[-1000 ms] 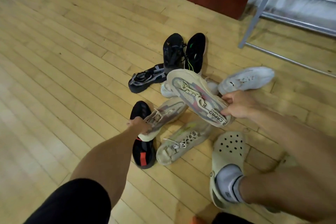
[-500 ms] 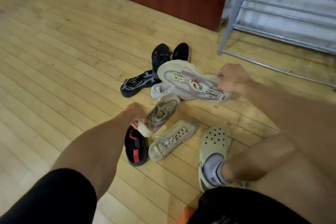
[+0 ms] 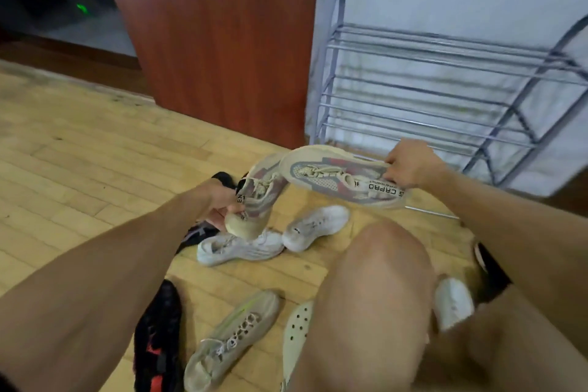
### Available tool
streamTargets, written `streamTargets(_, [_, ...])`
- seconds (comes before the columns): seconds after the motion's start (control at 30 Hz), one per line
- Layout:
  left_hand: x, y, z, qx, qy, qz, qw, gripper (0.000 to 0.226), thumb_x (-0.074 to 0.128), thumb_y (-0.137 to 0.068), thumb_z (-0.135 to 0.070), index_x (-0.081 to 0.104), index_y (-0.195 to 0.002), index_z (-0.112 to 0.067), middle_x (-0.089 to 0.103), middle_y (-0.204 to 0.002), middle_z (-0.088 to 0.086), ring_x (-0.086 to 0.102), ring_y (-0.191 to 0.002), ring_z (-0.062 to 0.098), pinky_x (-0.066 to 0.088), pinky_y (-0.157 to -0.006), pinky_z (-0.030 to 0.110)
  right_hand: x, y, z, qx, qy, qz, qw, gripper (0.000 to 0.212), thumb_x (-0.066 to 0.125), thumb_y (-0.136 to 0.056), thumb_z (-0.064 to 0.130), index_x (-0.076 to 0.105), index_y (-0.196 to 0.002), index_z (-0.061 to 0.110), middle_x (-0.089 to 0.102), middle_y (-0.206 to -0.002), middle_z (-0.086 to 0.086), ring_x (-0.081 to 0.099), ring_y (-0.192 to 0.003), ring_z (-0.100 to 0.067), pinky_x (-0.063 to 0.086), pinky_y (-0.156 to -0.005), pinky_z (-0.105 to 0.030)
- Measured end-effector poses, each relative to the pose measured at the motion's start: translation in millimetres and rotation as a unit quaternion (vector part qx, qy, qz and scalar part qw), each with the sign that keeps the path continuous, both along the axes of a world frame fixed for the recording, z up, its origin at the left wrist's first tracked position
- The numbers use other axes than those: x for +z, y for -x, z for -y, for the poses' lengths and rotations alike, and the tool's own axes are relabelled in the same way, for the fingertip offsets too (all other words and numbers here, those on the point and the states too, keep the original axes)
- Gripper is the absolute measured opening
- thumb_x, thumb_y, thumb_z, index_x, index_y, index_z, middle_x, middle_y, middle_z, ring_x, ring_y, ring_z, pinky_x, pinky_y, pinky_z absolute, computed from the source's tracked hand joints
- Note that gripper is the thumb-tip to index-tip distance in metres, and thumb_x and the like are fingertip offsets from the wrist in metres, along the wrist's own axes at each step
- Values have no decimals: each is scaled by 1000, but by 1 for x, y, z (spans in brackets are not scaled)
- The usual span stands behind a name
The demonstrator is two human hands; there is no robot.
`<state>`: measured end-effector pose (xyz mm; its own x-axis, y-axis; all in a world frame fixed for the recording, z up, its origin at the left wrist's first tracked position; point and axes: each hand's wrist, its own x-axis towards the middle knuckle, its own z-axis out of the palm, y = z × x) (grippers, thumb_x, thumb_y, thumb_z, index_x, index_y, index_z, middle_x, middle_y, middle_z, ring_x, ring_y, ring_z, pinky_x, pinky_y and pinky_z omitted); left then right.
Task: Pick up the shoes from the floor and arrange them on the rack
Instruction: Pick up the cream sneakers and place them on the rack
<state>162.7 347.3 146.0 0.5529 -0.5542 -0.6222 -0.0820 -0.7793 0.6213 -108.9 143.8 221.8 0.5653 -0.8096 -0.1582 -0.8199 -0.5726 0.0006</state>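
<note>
The right hand (image 3: pixel 410 165) clenched the heel of a beige-and-red sneaker (image 3: pixel 337 178), held in the air with its toe pointing toward 9 o'clock and its laces facing the camera. The left hand (image 3: pixel 222 204) gripped the heel of the matching sneaker (image 3: pixel 257 200), also lifted, its toe aimed toward 1 o'clock and overlapped by the toe of the first. Both were above the wooden floor (image 3: pixel 95 169), in front of the rack (image 3: pixel 429 89), which stood at 1 o'clock against the pale wall.

Below the held pair, 2 white sneakers (image 3: pixel 241 248) (image 3: pixel 315 226) lay on the floor, touching each other. A black shoe (image 3: pixel 222 180) showed behind the left wrist. At 6 o'clock lay a beige laced shoe (image 3: pixel 229 340), with a black-and-red shoe (image 3: pixel 159 337) just beside it at 7 o'clock. A bare knee (image 3: pixel 378 280) rose at 5 o'clock, partly covering a cream clog (image 3: pixel 297 334). A red-brown door (image 3: pixel 222 35) stood at 12 o'clock.
</note>
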Motion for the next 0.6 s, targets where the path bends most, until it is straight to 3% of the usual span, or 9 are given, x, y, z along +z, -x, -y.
streamTargets(0.1, [7,16,43,-33,-8,20,999,12,58,-86,2,67,-90,8,68,-79,19,67,-66,33,60,-61,43,-4,25,16,-42,-12,-9,999,25,61,-83,24,68,-78,1,66,-79,-14,58,-75,-27,34,-49,-21])
streamTargets(0.17, [6,26,71,-53,-13,25,998,14,59,-87,-2,66,-93,8,69,-77,19,69,-66,33,60,-57,40,-15,40,27,-73,-26,4,997,31,63,-84,26,62,-67,-1,54,-60,-7,51,-65,-24,29,-42,-21])
streamTargets(0.23, [3,36,100,-65,-9,26,998,14,62,-86,-5,65,-91,8,69,-79,19,69,-70,34,61,-59,41,-32,51,41,-121,-57,22,991,36,64,-83,25,49,-56,6,51,-61,-5,52,-63,-23,33,-43,-24])
streamTargets(0.3, [-3,44,127,-75,-7,26,997,17,63,-86,-10,64,-84,7,71,-65,14,69,-66,32,61,-57,40,-50,57,57,-158,-80,35,984,35,63,-83,27,48,-59,7,55,-67,-6,54,-64,-23,40,-48,-27])
streamTargets(0.37, [-9,47,156,-93,-24,37,995,20,65,-85,-13,63,-78,5,71,-59,13,69,-65,32,61,-58,40,-69,60,75,-181,-106,43,977,38,61,-84,31,48,-58,6,53,-61,-5,52,-56,-19,39,-45,-26])
streamTargets(0.5, [-26,45,217,-142,-88,59,984,16,68,-82,-8,64,-86,7,70,-94,26,71,-81,38,59,-73,49,-110,60,114,-199,-135,32,970,43,57,-85,42,48,-57,10,45,-52,0,49,-53,-16,32,-37,-23])
streamTargets(0.6, [-47,46,256,-171,-137,69,973,31,66,-85,-8,59,-106,12,67,-104,31,70,-89,41,57,-80,51,-144,54,147,-230,-192,66,952,33,59,-85,34,52,-64,8,62,-69,-8,60,-63,-22,48,-51,-26])
